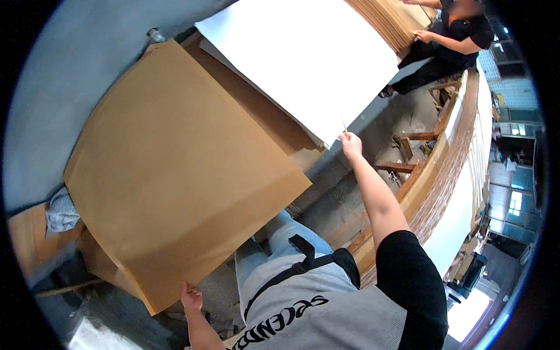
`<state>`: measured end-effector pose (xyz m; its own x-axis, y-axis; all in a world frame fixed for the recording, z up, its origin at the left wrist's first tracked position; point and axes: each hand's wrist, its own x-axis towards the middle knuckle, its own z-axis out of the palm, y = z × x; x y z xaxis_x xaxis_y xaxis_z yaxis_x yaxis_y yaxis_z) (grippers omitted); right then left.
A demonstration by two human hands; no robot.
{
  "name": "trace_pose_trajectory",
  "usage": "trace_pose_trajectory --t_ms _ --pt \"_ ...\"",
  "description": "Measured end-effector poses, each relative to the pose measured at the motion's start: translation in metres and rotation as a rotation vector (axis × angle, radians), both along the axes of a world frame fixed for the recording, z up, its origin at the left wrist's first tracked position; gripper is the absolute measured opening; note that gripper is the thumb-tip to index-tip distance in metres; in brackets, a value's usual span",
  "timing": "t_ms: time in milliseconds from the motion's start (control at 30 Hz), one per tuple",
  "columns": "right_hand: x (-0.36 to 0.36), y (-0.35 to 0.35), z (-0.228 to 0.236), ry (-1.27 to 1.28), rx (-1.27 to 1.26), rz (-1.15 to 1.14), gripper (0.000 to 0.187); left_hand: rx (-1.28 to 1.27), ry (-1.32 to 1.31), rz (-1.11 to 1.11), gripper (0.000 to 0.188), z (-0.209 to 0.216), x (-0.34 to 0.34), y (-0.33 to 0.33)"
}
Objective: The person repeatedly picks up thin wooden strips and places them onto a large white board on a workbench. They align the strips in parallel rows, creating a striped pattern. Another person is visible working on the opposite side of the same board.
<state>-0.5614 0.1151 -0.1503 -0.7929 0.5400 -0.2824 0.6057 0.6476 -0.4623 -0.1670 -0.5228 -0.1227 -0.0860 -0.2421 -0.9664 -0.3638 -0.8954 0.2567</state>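
Observation:
A large brown paper sheet (pixel 186 157) spreads across the left and middle of the view. My left hand (pixel 191 296) pinches its near edge, close to the lower corner. My right hand (pixel 351 144) reaches out at the near right corner of a big white sheet (pixel 303 55). Its fingers are closed on a thin pointed stick-like tool (pixel 345 124), too small to name exactly. More brown sheet (pixel 256 102) shows between the large brown sheet and the white one, partly covered by both.
At the upper right a person (pixel 461 44) in dark clothes handles a thick stack of brown sheets (pixel 394 20). Long stacked sheets (pixel 452 181) on a wooden frame (pixel 423 169) run down the right side. A grey cloth (pixel 61 211) lies at the far left beside a wall (pixel 70 76).

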Motion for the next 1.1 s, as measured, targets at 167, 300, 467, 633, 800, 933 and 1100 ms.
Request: trace_pose_trajectory --t_ms 167,300,467,633,800,933,1100 --pt "-0.011 -0.009 0.052 0.222 -0.137 0.08 0.027 -0.004 0.016 -0.025 0.019 -0.004 -0.014 0.023" --pt "0.001 -0.088 0.133 0.292 -0.708 -0.111 0.021 0.037 0.147 0.018 0.018 -0.039 0.03 0.009" --pt "0.059 -0.27 0.178 0.27 -0.821 0.066 0.02 0.046 0.307 0.032 0.02 -0.036 0.007 0.024" --pt "0.116 -0.439 0.14 0.383 -0.537 0.875 0.025 -0.034 0.413 -0.024 0.026 -0.038 -0.002 0.04" --pt "0.22 -0.567 0.124 0.42 -0.486 1.264 0.017 -0.019 0.43 0.014 0.028 -0.049 0.007 0.042" --pt "0.276 -0.593 0.095 0.216 -0.494 1.44 0.016 0.025 0.487 -0.018 0.021 -0.062 0.008 0.04" --pt "0.299 -0.605 0.059 0.027 -0.501 1.481 0.021 0.117 0.415 0.013 0.016 -0.049 0.006 0.034"
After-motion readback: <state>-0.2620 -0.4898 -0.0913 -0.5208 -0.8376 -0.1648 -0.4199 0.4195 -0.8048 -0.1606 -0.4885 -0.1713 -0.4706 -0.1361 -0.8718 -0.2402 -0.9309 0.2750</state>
